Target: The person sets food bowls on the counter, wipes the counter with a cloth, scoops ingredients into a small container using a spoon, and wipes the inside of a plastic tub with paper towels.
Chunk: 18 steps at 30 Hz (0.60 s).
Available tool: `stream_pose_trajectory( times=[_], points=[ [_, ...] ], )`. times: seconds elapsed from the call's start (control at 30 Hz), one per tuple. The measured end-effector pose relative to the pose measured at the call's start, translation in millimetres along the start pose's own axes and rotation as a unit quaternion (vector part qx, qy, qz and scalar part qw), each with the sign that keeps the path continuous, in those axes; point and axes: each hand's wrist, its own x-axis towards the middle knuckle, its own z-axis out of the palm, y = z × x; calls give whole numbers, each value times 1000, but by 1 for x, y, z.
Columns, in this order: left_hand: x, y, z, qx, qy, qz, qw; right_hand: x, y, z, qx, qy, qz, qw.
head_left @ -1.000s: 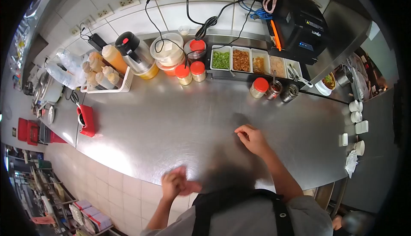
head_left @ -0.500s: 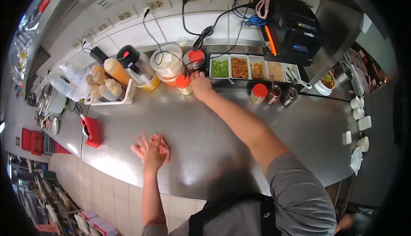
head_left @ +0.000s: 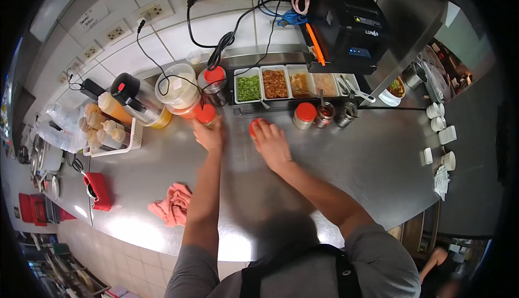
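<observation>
My left hand (head_left: 208, 136) is closed round a red-lidded jar (head_left: 205, 114), which stands by the stacked round tubs (head_left: 178, 88). To the right, my right hand (head_left: 271, 143) grips another red-lidded jar (head_left: 254, 127) from above, its fingers over the lid and hiding most of the jar. A crumpled pink cloth (head_left: 173, 205) lies on the steel counter (head_left: 335, 163), left of my left forearm. Behind my right hand is the row of topping trays, with chopped greens (head_left: 248, 88) at the left end.
A third red-lidded jar (head_left: 304, 115) and two open jars stand before the trays. At the left are a thermal jug (head_left: 139, 102), a white bottle basket (head_left: 136, 136) and a red holder (head_left: 98, 191). A black printer (head_left: 346, 28) sits at the back right. Another person's arm (head_left: 434, 261) shows bottom right.
My left hand has left the pink cloth and moved up to a jar. My right hand has brought another jar forward and right, away from the tubs. The view has shifted.
</observation>
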Motion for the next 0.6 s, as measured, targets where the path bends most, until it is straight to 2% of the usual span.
stream_pose_trajectory(
  times=[0.03,0.13,0.23,0.4,0.53,0.6],
  points=[
    [-11,4,4,34,8,3,999,-2,13,-6,-14,9,11,1000],
    [-54,15,10,-12,-72,130,989,-8,46,-10,-41,40,28,998],
    [-85,50,14,51,-88,204,974,-10,67,-16,-71,66,28,995],
    [-97,76,47,-90,-140,181,969,-14,87,-13,-82,87,32,992],
    [-94,67,53,-209,-178,172,946,-12,94,-13,-73,84,63,992],
    [-74,56,42,-197,-124,117,965,-12,96,-8,-60,89,63,992]
  ],
)
